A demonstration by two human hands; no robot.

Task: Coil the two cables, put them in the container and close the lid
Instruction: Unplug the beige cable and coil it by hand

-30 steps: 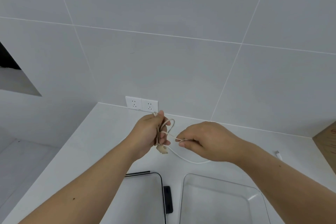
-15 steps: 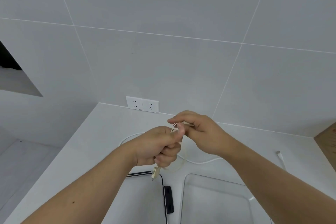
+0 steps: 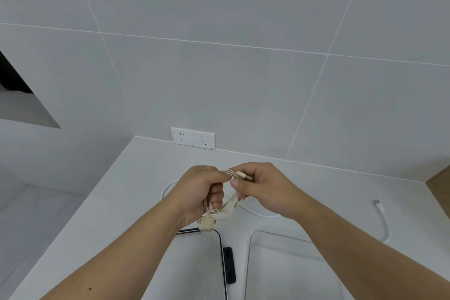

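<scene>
A cream cable [image 3: 226, 207] hangs in loops between both hands above the white counter. My left hand [image 3: 199, 192] is closed around the bundle, and its plug block dangles just below the fist. My right hand [image 3: 263, 187] pinches the cable's other plug end at the top of the coil. A second, white cable [image 3: 383, 221] lies loose on the counter, running from behind my hands out to the right. A clear container [image 3: 253, 246] sits at the bottom right. Its lid [image 3: 220, 246], with a black rim and black latch, lies at the bottom middle.
Two white wall sockets [image 3: 192, 137] sit at the back of the counter [image 3: 136, 190]. The counter's left edge drops to a lower floor. A wooden surface [image 3: 440, 185] borders the right side. A dark recess [image 3: 14, 85] opens in the left wall.
The cream cable has gone from one loose strand to a bundle of loops in my left fist. My right hand brought the free plug end up to the top of the coil.
</scene>
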